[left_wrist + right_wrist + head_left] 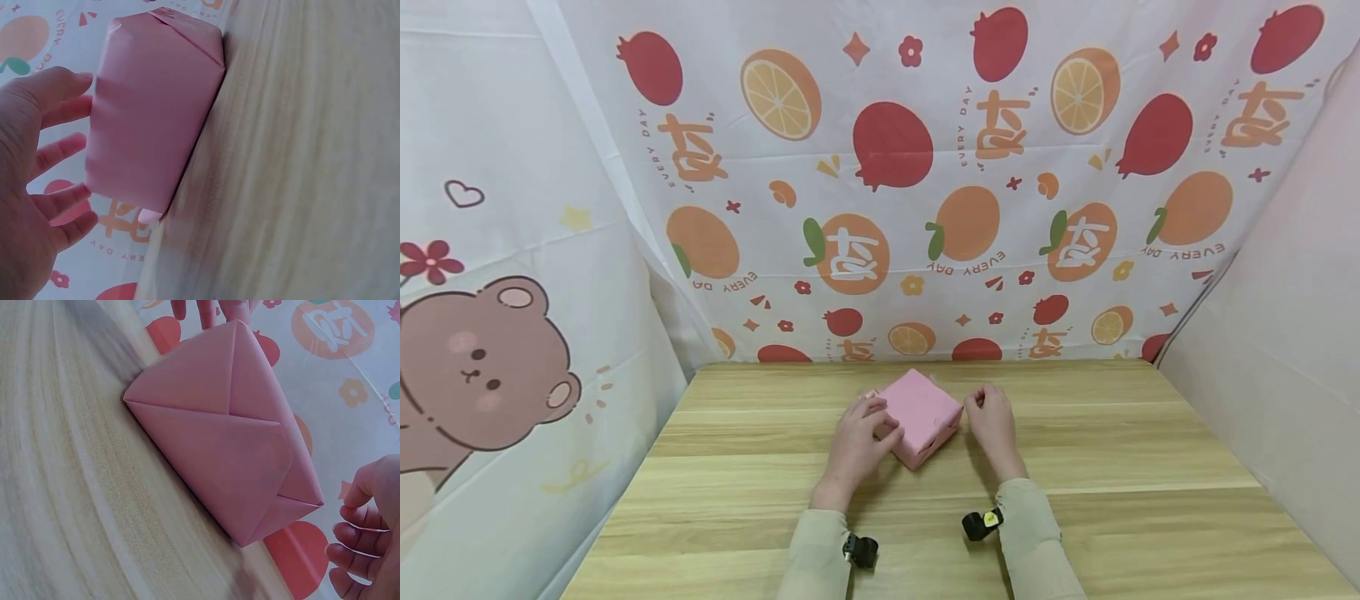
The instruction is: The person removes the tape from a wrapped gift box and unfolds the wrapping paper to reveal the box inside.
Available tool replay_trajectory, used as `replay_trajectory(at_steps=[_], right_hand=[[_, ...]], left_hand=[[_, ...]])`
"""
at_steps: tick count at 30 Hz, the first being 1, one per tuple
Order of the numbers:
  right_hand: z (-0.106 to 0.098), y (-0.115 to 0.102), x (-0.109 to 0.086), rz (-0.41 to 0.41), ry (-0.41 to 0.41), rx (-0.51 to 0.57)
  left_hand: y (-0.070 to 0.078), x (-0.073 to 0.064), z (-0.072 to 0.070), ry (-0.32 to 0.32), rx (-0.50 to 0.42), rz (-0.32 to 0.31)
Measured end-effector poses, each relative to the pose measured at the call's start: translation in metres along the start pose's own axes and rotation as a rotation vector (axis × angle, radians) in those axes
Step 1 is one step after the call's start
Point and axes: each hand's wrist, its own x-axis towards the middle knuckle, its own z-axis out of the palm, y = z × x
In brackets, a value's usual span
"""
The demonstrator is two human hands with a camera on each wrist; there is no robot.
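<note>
A box wrapped in pink paper (917,408) sits turned at an angle on the wooden table. Folded triangular paper flaps cover its end in the right wrist view, and a small pink tab (149,216) sticks out low at the opposite end. My left hand (861,437) is at the box's left side, fingers spread and fingertips right at its edge. Just off the right corner is my right hand (992,421), apart from the box in the right wrist view. Its fingers curl in, thumb against index finger, with nothing visible between them.
The light wooden table (737,500) ends at a fruit-print cloth (910,250) hanging behind it. A bear-print cloth (602,292) hangs at the left and a plain white one (1292,333) at the right. Small black cameras (861,551) are strapped at both wrists.
</note>
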Motion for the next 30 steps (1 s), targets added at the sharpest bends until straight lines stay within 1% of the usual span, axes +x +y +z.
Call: replay_trajectory(at_steps=[4, 8, 14, 16, 19, 23, 30], right_hand=[[-0.0007, -0.0018, -0.0008, -0.008, -0.005, 0.001], [-0.0011, -0.003, -0.0018, -0.018, -0.014, -0.001], [0.001, -0.0026, -0.0013, -0.036, -0.03, 0.019], [0.0013, -0.0028, -0.0013, -0.04, -0.039, 0.029], [0.0014, -0.0041, -0.0018, -0.05, -0.059, 0.053], [0.001, -0.0069, -0.0034, -0.064, -0.1, 0.073], [0.0007, -0.0082, -0.0065, -0.056, -0.186, 0.094]], left_hand=[[0.0008, -0.0007, -0.0016, -0.015, 0.011, 0.004], [0.001, -0.0006, -0.0032, -0.029, 0.025, 0.03], [0.0017, -0.0014, -0.0033, -0.043, 0.069, 0.039], [0.0019, -0.0014, -0.0025, -0.037, 0.079, 0.038], [0.002, -0.0013, -0.0009, -0.013, 0.083, 0.059], [0.0026, -0.0009, 0.0012, 0.014, 0.066, 0.076], [0.0046, -0.0011, 0.0032, 0.024, 0.02, 0.075]])
